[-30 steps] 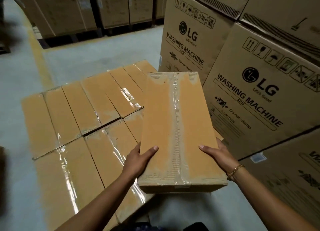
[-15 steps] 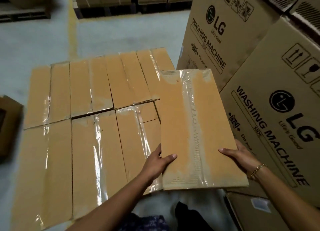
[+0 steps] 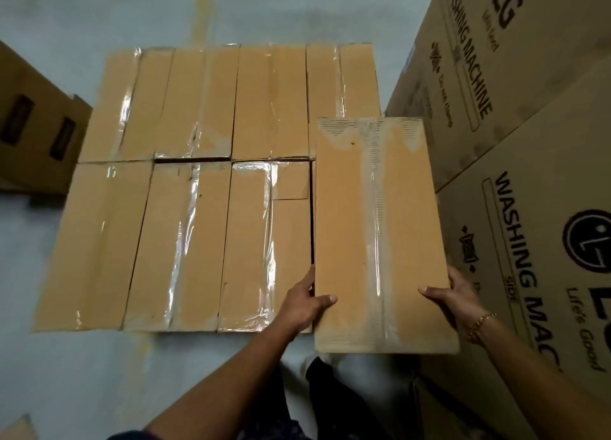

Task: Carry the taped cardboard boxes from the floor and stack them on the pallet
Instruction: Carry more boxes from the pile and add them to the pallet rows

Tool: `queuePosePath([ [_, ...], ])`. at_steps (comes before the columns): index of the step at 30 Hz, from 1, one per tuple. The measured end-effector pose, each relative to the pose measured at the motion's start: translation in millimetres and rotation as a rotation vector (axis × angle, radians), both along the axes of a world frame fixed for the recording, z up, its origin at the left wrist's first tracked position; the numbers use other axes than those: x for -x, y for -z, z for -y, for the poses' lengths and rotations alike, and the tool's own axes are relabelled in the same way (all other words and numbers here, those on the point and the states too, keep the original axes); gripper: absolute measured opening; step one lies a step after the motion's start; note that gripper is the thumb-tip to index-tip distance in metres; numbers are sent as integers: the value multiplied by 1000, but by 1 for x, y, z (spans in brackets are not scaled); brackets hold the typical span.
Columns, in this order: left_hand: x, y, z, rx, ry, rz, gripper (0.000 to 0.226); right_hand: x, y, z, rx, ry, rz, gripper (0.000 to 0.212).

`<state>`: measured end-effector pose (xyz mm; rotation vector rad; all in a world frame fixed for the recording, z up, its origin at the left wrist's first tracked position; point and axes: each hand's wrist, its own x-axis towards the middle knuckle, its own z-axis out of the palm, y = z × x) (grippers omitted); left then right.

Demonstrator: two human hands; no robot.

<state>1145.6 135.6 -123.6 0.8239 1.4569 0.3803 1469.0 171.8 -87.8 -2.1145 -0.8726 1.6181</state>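
Note:
I hold a long taped cardboard box (image 3: 377, 228) flat, its clear tape strip running down the middle. My left hand (image 3: 302, 302) grips its near left edge, thumb on top. My right hand (image 3: 454, 296) grips the near right edge, a gold bracelet on the wrist. The box hovers over the near right corner of a layer of several taped boxes (image 3: 205, 188) laid in two rows; the pallet beneath them is hidden.
Tall washing machine cartons (image 3: 515, 115) stand close on the right, almost touching the held box. A brown carton (image 3: 36, 132) sits on the grey floor (image 3: 66, 373) at the left. A yellow floor line (image 3: 201, 10) runs away behind the stack.
The held box has moved forward and to the right, over the near right corner of the layer. My view has tilted down, now looking straight onto the stack.

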Motion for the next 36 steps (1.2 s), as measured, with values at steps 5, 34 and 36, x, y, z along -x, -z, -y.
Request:
queuePosePath([
  [5, -3, 14, -12, 20, 62, -140, 91, 6, 19, -6, -37, -25, 33, 67],
  [34, -12, 17, 71, 76, -44, -91, 92, 7, 11, 63, 169, -29, -38, 85],
  [36, -12, 12, 61, 171, -151, 29, 72, 7, 14, 57, 183, 140, -155, 46],
])
